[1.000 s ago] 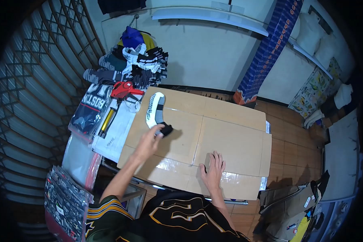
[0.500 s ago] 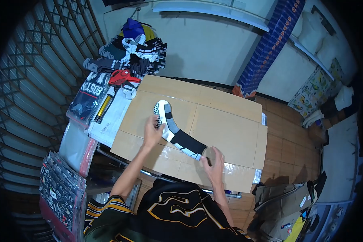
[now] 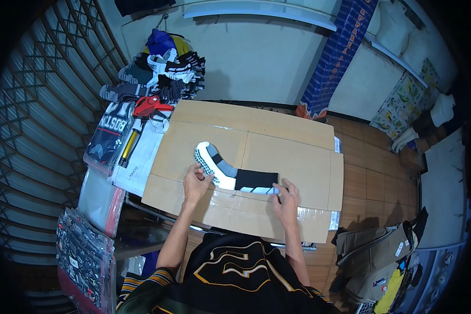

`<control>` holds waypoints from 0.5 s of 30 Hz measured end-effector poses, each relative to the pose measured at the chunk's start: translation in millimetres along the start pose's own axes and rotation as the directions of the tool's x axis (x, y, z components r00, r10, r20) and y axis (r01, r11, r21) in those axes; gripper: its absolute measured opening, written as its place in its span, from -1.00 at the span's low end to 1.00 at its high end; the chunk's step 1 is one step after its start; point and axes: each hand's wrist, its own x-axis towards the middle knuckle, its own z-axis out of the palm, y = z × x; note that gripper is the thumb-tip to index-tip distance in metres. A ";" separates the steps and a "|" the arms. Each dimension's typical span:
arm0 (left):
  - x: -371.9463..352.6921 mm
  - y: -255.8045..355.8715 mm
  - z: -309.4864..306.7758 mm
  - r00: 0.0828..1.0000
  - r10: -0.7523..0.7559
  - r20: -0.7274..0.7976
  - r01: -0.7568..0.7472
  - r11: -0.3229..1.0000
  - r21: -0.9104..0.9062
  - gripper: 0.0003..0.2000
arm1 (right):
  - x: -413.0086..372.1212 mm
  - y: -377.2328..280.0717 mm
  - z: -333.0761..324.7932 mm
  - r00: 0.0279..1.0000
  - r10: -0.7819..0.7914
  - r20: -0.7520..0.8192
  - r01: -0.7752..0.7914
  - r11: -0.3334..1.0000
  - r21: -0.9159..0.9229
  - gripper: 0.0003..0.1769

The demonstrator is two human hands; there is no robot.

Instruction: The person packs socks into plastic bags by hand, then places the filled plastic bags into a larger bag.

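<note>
A white, grey and black sock [image 3: 255, 181] lies on a flat brown cardboard sheet [image 3: 293, 149], its toe toward the upper left and its cuff toward the right. Teal grip dots line the edge of its foot. My left hand [image 3: 196, 184] is at the dotted edge, fingers bent against the fabric; whether they pinch it is hard to see. At the cuff's lower corner, my right hand [image 3: 286, 198] has thumb and fingertips closed on the sock.
Behind on the left is a pile of socks [image 3: 175, 70]. Near it lie a red tape dispenser [image 3: 150, 106], a yellow-black tool [image 3: 130, 148] and a bagged Boston jersey [image 3: 109, 136]. Bagged goods [image 3: 83, 256] hang lower left; folded cardboard [image 3: 374, 256] stands lower right.
The sock's cuff has swung up and right, so its leg part lies nearly level. My right hand has moved up and right with it. The camera view has shifted slightly.
</note>
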 end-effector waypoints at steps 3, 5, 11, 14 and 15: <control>-3.9 -10.6 5.3 0.997 -0.073 0.024 0.075 0.987 -0.140 -0.56 | 10.8 15.2 -7.9 0.998 0.028 -0.051 -0.025 0.998 0.064 -0.64; 4.8 -18.9 5.6 0.991 -0.131 0.012 0.130 0.959 -0.252 -0.64 | 13.2 18.5 -7.3 0.995 0.033 -0.091 -0.025 0.995 0.095 -0.67; 25.4 -5.7 -3.8 0.989 -0.142 -0.041 0.139 0.988 -0.064 -0.68 | 9.5 23.2 3.0 0.989 -0.029 -0.144 0.031 0.999 0.013 -0.75; 30.6 -8.4 -2.2 0.980 -0.195 -0.027 0.193 0.980 -0.048 -0.69 | 8.9 26.4 5.0 0.985 -0.062 -0.164 0.062 0.998 -0.001 -0.76; 31.2 -11.5 -0.8 0.980 -0.195 -0.025 0.194 0.980 -0.047 -0.69 | 8.6 25.9 4.3 0.985 -0.060 -0.164 0.060 0.998 -0.001 -0.76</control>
